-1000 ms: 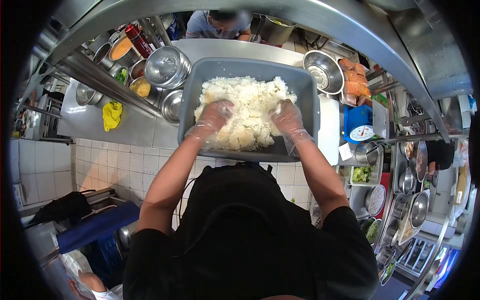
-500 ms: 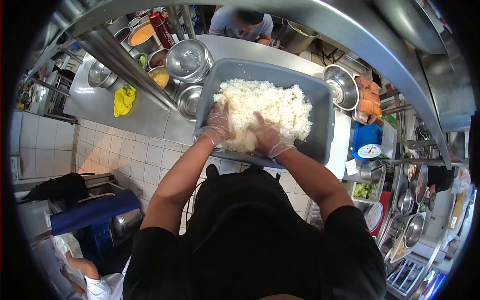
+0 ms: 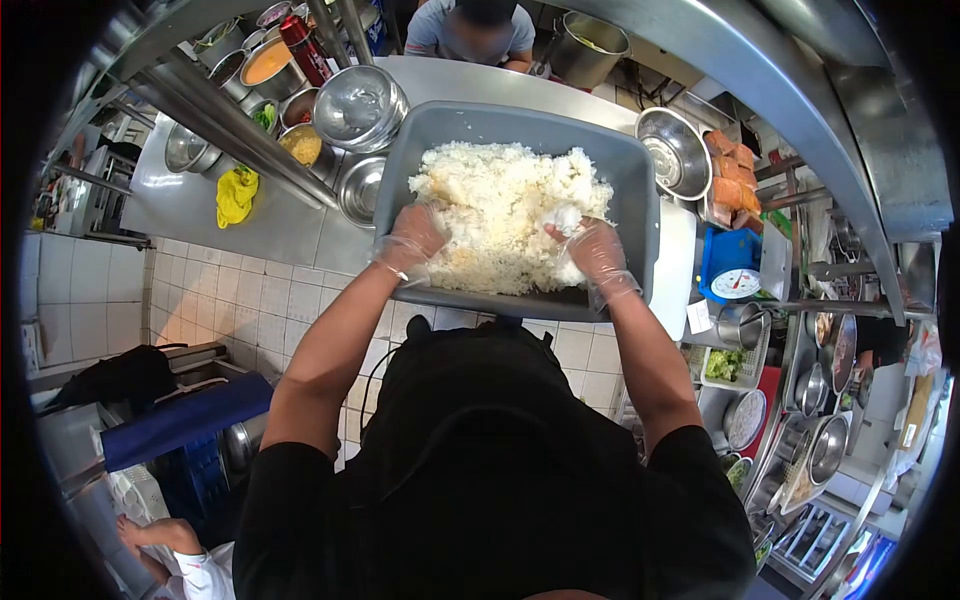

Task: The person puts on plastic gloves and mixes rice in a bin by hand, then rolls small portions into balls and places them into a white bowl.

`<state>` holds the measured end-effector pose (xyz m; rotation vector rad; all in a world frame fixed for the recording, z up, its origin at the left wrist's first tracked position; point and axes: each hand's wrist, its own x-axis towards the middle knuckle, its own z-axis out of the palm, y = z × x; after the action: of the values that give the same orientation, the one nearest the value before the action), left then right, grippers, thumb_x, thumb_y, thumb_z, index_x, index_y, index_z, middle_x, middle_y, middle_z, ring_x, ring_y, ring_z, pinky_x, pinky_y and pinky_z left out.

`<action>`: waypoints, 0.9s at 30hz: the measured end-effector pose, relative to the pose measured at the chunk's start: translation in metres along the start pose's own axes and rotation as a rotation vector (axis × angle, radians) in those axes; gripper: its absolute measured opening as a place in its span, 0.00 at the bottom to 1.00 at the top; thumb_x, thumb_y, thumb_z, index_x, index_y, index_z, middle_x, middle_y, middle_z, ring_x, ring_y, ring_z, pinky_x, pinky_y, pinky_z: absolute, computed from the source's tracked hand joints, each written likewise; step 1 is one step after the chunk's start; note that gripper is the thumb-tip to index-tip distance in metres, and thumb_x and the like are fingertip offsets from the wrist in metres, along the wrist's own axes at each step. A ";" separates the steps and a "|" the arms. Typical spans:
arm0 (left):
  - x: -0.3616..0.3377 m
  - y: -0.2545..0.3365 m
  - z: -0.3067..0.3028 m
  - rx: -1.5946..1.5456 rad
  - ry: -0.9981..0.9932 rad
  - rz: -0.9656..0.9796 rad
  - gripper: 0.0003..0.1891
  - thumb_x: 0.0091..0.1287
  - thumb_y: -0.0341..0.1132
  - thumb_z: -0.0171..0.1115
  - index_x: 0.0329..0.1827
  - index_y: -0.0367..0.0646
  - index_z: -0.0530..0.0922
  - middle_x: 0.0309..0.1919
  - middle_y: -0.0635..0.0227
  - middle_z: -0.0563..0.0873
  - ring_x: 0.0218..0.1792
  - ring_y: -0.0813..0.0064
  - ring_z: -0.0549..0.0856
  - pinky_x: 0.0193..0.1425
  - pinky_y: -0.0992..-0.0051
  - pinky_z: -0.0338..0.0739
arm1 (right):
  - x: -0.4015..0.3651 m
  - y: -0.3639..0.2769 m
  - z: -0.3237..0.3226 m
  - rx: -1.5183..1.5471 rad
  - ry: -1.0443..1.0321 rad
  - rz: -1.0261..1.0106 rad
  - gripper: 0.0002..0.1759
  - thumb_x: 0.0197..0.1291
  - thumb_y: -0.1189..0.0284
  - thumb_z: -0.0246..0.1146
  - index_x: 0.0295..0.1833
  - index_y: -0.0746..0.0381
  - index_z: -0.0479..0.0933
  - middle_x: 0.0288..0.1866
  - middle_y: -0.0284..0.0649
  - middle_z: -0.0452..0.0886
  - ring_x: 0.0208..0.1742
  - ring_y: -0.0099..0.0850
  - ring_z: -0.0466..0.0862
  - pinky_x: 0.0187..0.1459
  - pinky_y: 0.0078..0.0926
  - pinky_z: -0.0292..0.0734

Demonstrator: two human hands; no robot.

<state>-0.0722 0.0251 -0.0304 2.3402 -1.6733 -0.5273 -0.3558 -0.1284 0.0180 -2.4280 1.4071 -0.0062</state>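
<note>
White rice [image 3: 500, 215] lies heaped in a deep grey tub [image 3: 632, 180] on the steel counter. My left hand [image 3: 418, 236], in a clear plastic glove, is at the left side of the rice with its fingers curled; what it may hold is hidden. At the right side, my right hand [image 3: 592, 250], gloved too, has its fingers closed on a clump of rice [image 3: 562, 217]. Both hands are inside the tub, near its front wall.
Steel bowls [image 3: 360, 108] stand left of the tub, and another bowl [image 3: 674, 152] to its right. Beyond lie orange blocks [image 3: 735, 180] and a blue scale [image 3: 728, 262]. A yellow cloth [image 3: 236, 195] is on the counter. A person [image 3: 470, 35] is across it; another's hands [image 3: 160, 535] show lower left.
My hands have moved apart, the left outward to the left and the right outward to the right. The right hand has closed on rice. The view has shifted slightly.
</note>
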 end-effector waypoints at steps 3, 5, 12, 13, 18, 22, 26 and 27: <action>-0.008 0.029 -0.032 -0.387 0.269 0.075 0.24 0.63 0.48 0.69 0.52 0.35 0.85 0.33 0.45 0.88 0.38 0.52 0.90 0.47 0.64 0.83 | -0.010 -0.014 -0.028 -0.039 -0.027 0.074 0.50 0.63 0.30 0.54 0.41 0.76 0.83 0.32 0.64 0.84 0.42 0.59 0.86 0.51 0.45 0.82; -0.003 0.048 -0.046 -0.389 0.200 -0.092 0.30 0.65 0.57 0.69 0.50 0.33 0.85 0.32 0.46 0.88 0.37 0.49 0.89 0.47 0.64 0.83 | -0.009 -0.019 -0.032 -0.040 -0.014 0.097 0.46 0.63 0.33 0.56 0.38 0.74 0.83 0.32 0.64 0.84 0.41 0.57 0.87 0.50 0.45 0.82; 0.019 0.061 -0.028 -0.608 0.343 0.020 0.16 0.71 0.44 0.63 0.40 0.37 0.84 0.24 0.58 0.85 0.26 0.64 0.84 0.37 0.68 0.78 | 0.014 -0.017 -0.052 0.356 0.122 0.081 0.33 0.65 0.47 0.63 0.44 0.73 0.83 0.38 0.60 0.86 0.45 0.54 0.88 0.52 0.39 0.82; 0.023 0.059 -0.025 -0.610 0.343 0.022 0.16 0.71 0.44 0.63 0.40 0.37 0.84 0.24 0.58 0.85 0.26 0.64 0.84 0.37 0.68 0.78 | 0.015 -0.016 -0.054 0.492 0.174 0.024 0.31 0.64 0.50 0.65 0.47 0.73 0.82 0.40 0.60 0.87 0.46 0.52 0.88 0.53 0.37 0.81; 0.025 0.050 -0.021 -0.638 0.621 0.120 0.08 0.59 0.24 0.63 0.41 0.40 0.80 0.36 0.55 0.86 0.40 0.54 0.87 0.48 0.65 0.79 | 0.012 -0.026 -0.069 0.322 0.003 -0.052 0.39 0.62 0.50 0.69 0.66 0.67 0.67 0.66 0.58 0.73 0.60 0.48 0.80 0.63 0.40 0.73; 0.020 0.038 -0.020 -0.528 0.700 0.130 0.21 0.50 0.16 0.61 0.48 0.41 0.77 0.44 0.53 0.83 0.49 0.52 0.84 0.54 0.65 0.77 | 0.029 -0.036 -0.020 0.086 -0.193 -0.231 0.49 0.61 0.46 0.67 0.78 0.63 0.58 0.80 0.65 0.51 0.76 0.62 0.63 0.75 0.43 0.61; 0.014 0.017 -0.027 -0.704 0.411 -0.031 0.31 0.51 0.18 0.67 0.61 0.42 0.73 0.53 0.54 0.81 0.59 0.59 0.80 0.58 0.65 0.78 | 0.043 -0.044 0.037 -0.434 -0.298 -0.249 0.49 0.64 0.45 0.60 0.82 0.59 0.51 0.83 0.58 0.49 0.80 0.66 0.51 0.77 0.55 0.56; 0.012 0.016 -0.030 -0.682 0.396 -0.017 0.31 0.51 0.18 0.67 0.61 0.42 0.73 0.53 0.54 0.81 0.59 0.59 0.80 0.58 0.65 0.78 | 0.044 -0.040 0.048 -0.416 -0.301 -0.196 0.47 0.67 0.45 0.57 0.81 0.63 0.54 0.84 0.49 0.54 0.83 0.65 0.44 0.77 0.58 0.54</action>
<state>-0.0699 0.0076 0.0012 1.8059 -1.0719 -0.4939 -0.2911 -0.1341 -0.0227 -2.7369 1.1176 0.6357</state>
